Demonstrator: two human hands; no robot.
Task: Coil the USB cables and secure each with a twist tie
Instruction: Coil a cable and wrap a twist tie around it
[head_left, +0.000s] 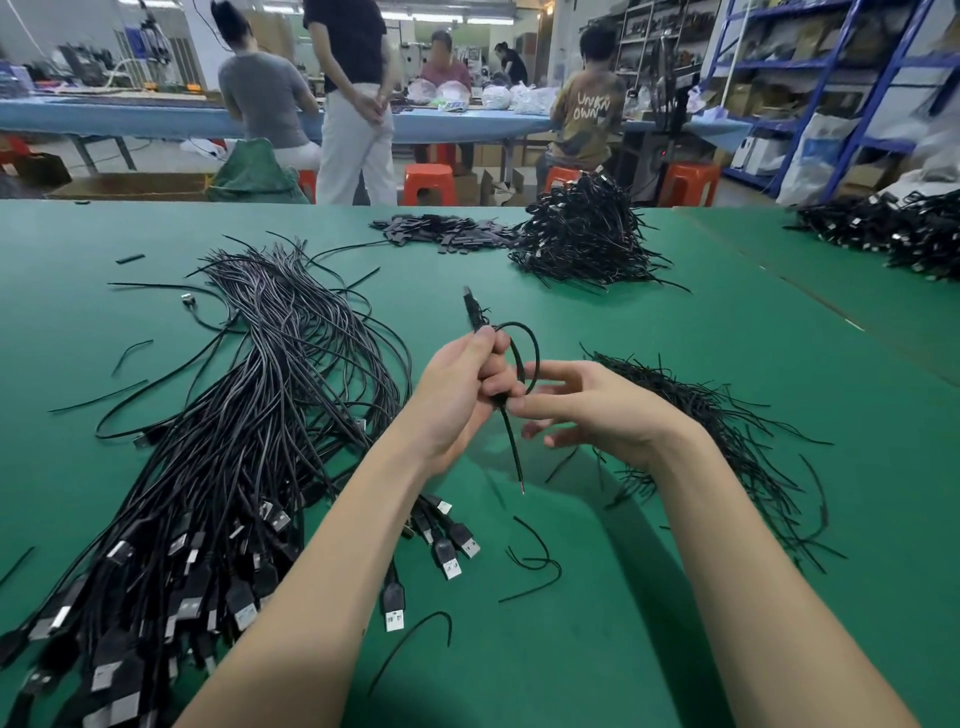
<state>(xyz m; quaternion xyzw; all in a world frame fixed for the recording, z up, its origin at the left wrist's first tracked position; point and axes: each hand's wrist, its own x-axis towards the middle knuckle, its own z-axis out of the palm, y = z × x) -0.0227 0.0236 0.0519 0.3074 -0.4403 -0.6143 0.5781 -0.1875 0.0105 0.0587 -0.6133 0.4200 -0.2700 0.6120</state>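
**Head view: one cable looped between two hands over a green table**

Head view shows a black cable (522, 364) held above the table (649, 597), bent into a small loop between both hands. Its plug end sticks up and away past the left hand (457, 395); its thin stripped tail hangs down below the hands, ending short of the table top.

Left fingers are curled round the gathered strands, thumb pressed against them at the loop's base. The right hand (597, 410) meets the cable at that same spot: thumb and forefinger pinch it where the strands cross, while the other fingers are spread loosely, one reaching through toward the loop.

To the left lies a long bundle (249, 441) of uncoiled cables, plugs fanned out toward the near edge. Just right of the right wrist sits a heap of thin black ties (727, 431), with a few strays (535, 564) scattered on the table near the forearms.

Farther back rests a pile (576, 239) of coiled cables, with a flat spread of small dark pieces (441, 234) beside it. Another dark heap (893, 234) sits at the far right.

Beyond the table, people (353, 104) work at a blue bench (156, 117), with orange stools (428, 183) and blue shelving (810, 67) around them.
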